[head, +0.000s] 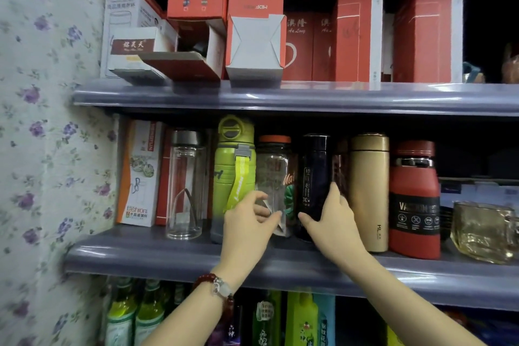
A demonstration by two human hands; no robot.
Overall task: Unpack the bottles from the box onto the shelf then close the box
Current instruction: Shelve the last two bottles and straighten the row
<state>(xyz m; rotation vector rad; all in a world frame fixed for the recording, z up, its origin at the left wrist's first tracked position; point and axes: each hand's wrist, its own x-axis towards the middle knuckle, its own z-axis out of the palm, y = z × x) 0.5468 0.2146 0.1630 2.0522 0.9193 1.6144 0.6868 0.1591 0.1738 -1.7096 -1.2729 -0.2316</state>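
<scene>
We saw a grey middle shelf (168, 255) carrying a row of bottles – from the left, a white-and-orange carton (139, 174), a clear glass bottle (185, 185), a green bottle (230, 174) with a strap, a clear bottle with an orange cap (273, 166), a dark blue flask (313, 174), a gold flask (369, 191) and a red bottle (414, 199). At the far right sat a glass bowl (483, 233). All the bottles stood upright, close together. The upper shelf (309, 98) held red boxes (356, 34) and a few white ones – two lay with their flaps open near the front edge.
</scene>
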